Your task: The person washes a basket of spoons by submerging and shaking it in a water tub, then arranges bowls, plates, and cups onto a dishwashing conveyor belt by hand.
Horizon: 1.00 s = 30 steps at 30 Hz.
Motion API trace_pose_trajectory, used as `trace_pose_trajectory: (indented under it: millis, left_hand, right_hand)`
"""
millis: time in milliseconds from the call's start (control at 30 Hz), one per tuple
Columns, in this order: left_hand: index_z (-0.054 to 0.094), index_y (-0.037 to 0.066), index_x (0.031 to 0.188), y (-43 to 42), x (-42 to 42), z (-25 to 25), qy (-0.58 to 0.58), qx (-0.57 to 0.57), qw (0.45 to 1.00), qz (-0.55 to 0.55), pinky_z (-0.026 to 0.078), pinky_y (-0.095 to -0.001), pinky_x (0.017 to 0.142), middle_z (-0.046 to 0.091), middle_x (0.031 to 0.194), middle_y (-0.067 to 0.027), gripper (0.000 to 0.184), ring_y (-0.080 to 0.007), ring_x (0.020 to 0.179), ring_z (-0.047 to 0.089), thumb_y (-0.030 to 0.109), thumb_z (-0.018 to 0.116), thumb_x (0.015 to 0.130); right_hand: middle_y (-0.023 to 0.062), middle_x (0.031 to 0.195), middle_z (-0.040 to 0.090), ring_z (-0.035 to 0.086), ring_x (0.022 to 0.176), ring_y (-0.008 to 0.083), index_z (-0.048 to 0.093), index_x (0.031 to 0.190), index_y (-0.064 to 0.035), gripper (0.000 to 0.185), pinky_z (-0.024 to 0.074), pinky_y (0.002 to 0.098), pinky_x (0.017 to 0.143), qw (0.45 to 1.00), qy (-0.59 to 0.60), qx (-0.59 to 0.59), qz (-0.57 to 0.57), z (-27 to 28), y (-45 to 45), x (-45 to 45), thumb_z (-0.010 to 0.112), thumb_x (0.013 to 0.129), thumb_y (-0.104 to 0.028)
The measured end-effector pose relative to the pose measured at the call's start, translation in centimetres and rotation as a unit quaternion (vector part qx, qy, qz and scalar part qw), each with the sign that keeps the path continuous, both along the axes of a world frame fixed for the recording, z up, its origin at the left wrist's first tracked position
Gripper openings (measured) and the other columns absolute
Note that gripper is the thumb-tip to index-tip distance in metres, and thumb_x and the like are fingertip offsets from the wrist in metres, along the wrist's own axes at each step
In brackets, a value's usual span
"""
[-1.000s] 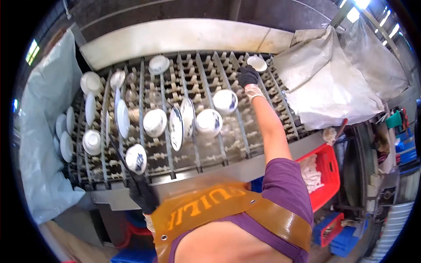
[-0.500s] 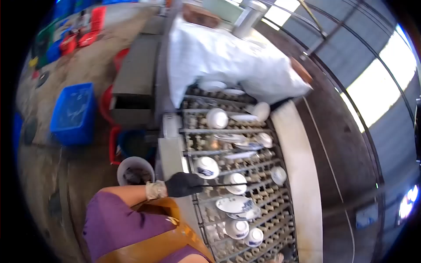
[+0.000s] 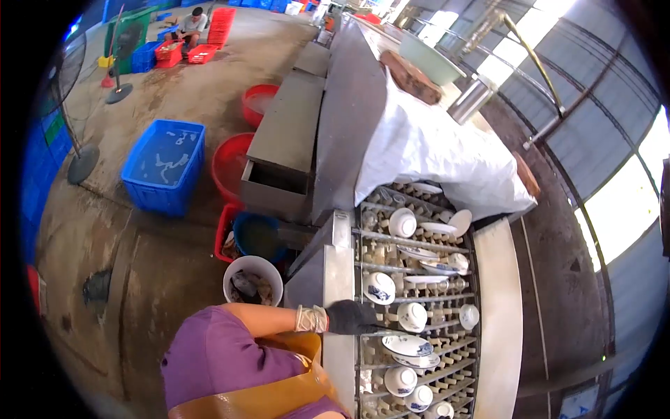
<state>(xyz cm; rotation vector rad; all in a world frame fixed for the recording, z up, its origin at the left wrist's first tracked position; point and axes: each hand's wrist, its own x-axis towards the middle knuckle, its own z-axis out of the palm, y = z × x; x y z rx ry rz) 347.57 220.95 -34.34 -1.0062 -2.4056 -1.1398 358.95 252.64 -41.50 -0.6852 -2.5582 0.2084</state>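
My left hand (image 3: 351, 318), in a black glove, reaches over the near edge of a conveyor (image 3: 419, 241) carrying dishes. Its fingers are closed, and a thin dark rod (image 3: 388, 331) seems to come out of them towards the dishes; its far end is hard to make out. Just beyond the fingertips lies an upturned white bowl (image 3: 412, 317). A blue-patterned oval plate (image 3: 407, 345) leans on the pegs below it, overlapping another plate (image 3: 417, 362). Another patterned bowl (image 3: 379, 288) rests above the hand. My right hand does not show.
White sheeting (image 3: 447, 153) hangs over the conveyor's far end, weighted by a brick (image 3: 410, 77). A white bucket (image 3: 252, 281), a blue tub (image 3: 164, 167) and red basins (image 3: 232, 166) stand left on the floor. Another person (image 3: 192, 29) sits far back by red crates.
My view has swung, so the conveyor and tubs appear further right and the seated person shows. The black-gloved hand stays by the same bowl, with the rod now lower against it.
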Motion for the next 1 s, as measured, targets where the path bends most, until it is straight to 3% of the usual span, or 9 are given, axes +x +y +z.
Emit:
trace_pose_trajectory:
  millis: [100,267,333,467,533,733,767,800,1000]
  left_hand:
    - [0.06,0.013,0.106,0.0,0.7,0.9,-0.038,-0.035,0.999,-0.004,0.048,-0.0415,0.072,0.06,0.092,-0.0125,0.029,-0.0317,0.084,0.059,0.031,0.048,0.087]
    - [0.06,0.008,0.068,1.8,1.1,-1.5,0.031,0.021,0.998,0.054,0.045,-0.0426,0.049,0.057,0.062,-0.0126,0.037,-0.0324,0.054,0.057,0.041,0.053,0.085]
    - [0.059,0.009,0.076,1.8,2.1,-1.1,-0.056,-0.074,0.994,0.065,0.047,-0.0426,0.057,0.061,0.071,-0.0119,0.027,-0.0318,0.064,0.06,0.036,0.059,0.079]
    - [0.058,0.01,0.074,1.6,3.8,-0.7,-0.043,-0.074,0.992,0.092,0.046,-0.0431,0.054,0.058,0.068,-0.0112,0.03,-0.0313,0.061,0.059,0.04,0.058,0.079]
    - [0.057,0.008,0.064,2.2,3.7,-2.1,0.084,0.015,0.989,0.117,0.044,-0.0417,0.046,0.056,0.058,-0.0114,0.038,-0.0307,0.052,0.057,0.043,0.057,0.08]
    - [0.061,0.01,0.067,2.9,4.8,-2.0,0.082,-0.019,0.991,0.108,0.045,-0.0437,0.049,0.058,0.06,-0.0123,0.028,-0.0316,0.054,0.057,0.036,0.057,0.079]
    - [0.064,0.013,0.076,2.7,5.4,-1.3,0.039,-0.045,0.994,0.095,0.047,-0.043,0.056,0.061,0.073,-0.0099,0.025,-0.0307,0.065,0.06,0.037,0.057,0.078]
    - [0.063,0.011,0.075,2.5,6.1,-0.4,0.03,-0.096,0.99,0.1,0.047,-0.043,0.055,0.061,0.073,-0.0106,0.026,-0.0309,0.064,0.06,0.036,0.056,0.079]
    - [0.061,0.009,0.078,3.4,7.5,-0.9,0.07,-0.085,0.987,0.117,0.049,-0.0418,0.056,0.061,0.075,-0.0113,0.027,-0.0308,0.065,0.061,0.036,0.056,0.08]
  right_hand:
    - [0.0163,0.12,0.039,0.036,0.11,0.0319,0.059,0.106,-0.0073,0.033,0.0296,0.0462,0.091,1.0,0.009,0.005,0.01,0.2,-1.3,0.5,0.051,0.083,-0.03]
    - [0.0165,0.116,0.042,0.039,0.106,0.0321,0.06,0.104,-0.0068,0.032,0.0319,0.0457,0.088,0.999,0.016,0.011,0.027,0.4,-3.0,2.0,0.051,0.083,-0.029]
    - [0.0166,0.114,0.043,0.04,0.104,0.0321,0.06,0.103,-0.0066,0.031,0.0328,0.0455,0.087,0.999,0.014,0.007,0.035,0.3,-3.5,3.0,0.051,0.084,-0.029]
    - [0.0167,0.111,0.046,0.043,0.101,0.0322,0.06,0.101,-0.0061,0.03,0.0346,0.045,0.084,0.999,0.017,-0.001,0.041,0.5,-4.0,5.1,0.051,0.084,-0.029]
    - [0.0168,0.109,0.047,0.044,0.099,0.0323,0.061,0.1,-0.0059,0.029,0.0356,0.0448,0.083,0.999,0.018,-0.005,0.034,0.4,-3.9,6.9,0.051,0.084,-0.029]
    - [0.0171,0.104,0.05,0.047,0.095,0.0325,0.062,0.097,-0.0053,0.028,0.0383,0.0442,0.08,1.0,0.03,-0.001,0.004,0.4,-2.7,14.6,0.051,0.085,-0.028]
    - [0.0171,0.103,0.051,0.048,0.094,0.0325,0.062,0.097,-0.0052,0.028,0.0388,0.0441,0.079,0.999,0.034,-0.001,-0.002,0.4,-2.6,15.9,0.051,0.085,-0.028]
    - [0.0171,0.102,0.052,0.048,0.093,0.0325,0.062,0.096,-0.0051,0.028,0.0392,0.044,0.079,0.999,0.038,0.001,-0.012,0.4,-2.8,17.1,0.051,0.085,-0.028]
    - [0.0174,0.097,0.055,0.052,0.088,0.0327,0.063,0.093,-0.0044,0.027,0.042,0.0434,0.075,0.996,0.069,0.021,-0.055,0.4,-2.5,24.4,0.051,0.086,-0.027]
